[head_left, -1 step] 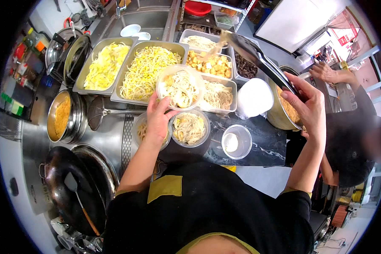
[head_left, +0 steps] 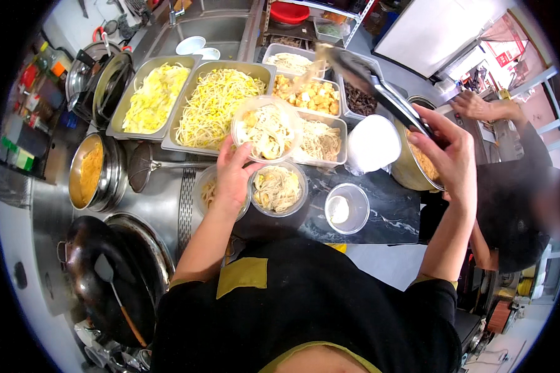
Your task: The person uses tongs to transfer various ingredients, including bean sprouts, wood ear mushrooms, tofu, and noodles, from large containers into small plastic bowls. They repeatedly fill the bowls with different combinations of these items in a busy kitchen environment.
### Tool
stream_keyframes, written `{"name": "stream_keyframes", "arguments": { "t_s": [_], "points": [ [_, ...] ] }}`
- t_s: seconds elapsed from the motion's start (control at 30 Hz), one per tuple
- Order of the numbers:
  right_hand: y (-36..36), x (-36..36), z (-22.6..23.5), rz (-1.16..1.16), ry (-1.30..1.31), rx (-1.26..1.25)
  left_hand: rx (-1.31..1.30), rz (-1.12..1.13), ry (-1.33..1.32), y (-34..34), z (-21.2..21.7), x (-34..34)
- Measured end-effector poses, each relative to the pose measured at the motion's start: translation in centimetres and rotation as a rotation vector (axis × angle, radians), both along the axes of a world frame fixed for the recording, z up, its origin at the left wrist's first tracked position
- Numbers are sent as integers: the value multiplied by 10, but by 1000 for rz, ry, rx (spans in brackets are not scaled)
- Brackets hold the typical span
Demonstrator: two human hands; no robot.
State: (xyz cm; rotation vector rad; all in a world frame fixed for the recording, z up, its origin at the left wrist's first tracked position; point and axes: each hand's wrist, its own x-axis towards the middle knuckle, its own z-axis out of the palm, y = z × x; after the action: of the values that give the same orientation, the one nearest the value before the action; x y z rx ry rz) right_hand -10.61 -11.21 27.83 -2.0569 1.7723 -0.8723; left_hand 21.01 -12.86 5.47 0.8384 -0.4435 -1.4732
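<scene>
My left hand (head_left: 233, 177) holds up a clear round plastic bowl (head_left: 267, 128) by its near left side. In it lie pale shredded strips with a few yellowish pieces. My right hand (head_left: 445, 146) grips metal tongs (head_left: 389, 93) by their dark handles. Their blurred tips hang above the fried tofu cubes (head_left: 311, 95), with something pale and strip-like at them. Below the lifted bowl stands another filled bowl (head_left: 278, 188). A third bowl (head_left: 206, 189) is partly hidden by my left hand. Farther right on the dark counter is a clear bowl (head_left: 353, 208) holding one small white item.
Steel trays of bean sprouts (head_left: 221, 105) and yellow shredded vegetable (head_left: 157, 96) flank tubs of pale strips (head_left: 320, 140) and dark shreds (head_left: 359, 99). A white bowl stack (head_left: 374, 142) sits beside a large pot (head_left: 410, 168). A wok (head_left: 99, 273) is at left; a co-worker (head_left: 516, 199) is close at right.
The bowl in my left hand has shifted very slightly right. The tongs and my right hand have moved a touch left, with the tips a little higher.
</scene>
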Motion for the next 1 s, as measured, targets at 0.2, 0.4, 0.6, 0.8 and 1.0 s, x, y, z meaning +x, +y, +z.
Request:
{"name": "stream_keyframes", "arguments": {
  "t_s": [0.2, 0.4, 0.6, 0.8, 1.0],
  "points": [
    [-15, 39, -41, 231, 258, -52, -30, -122, 42, 6, 9, -13],
    [-23, 54, -34, 273, 496, 40, -12, -208, 57, 8, 7, -10],
    [-22, 60, -18, 308, 543, -21, -15, -178, -85, 7, 8, -15],
    [-12, 59, -28, 458, 602, 16, 1, -157, -101, 4, 6, -8],
    [-20, 48, -30, 427, 534, -33, 139, -110, 112, -1, -3, 9]
  ]
}}
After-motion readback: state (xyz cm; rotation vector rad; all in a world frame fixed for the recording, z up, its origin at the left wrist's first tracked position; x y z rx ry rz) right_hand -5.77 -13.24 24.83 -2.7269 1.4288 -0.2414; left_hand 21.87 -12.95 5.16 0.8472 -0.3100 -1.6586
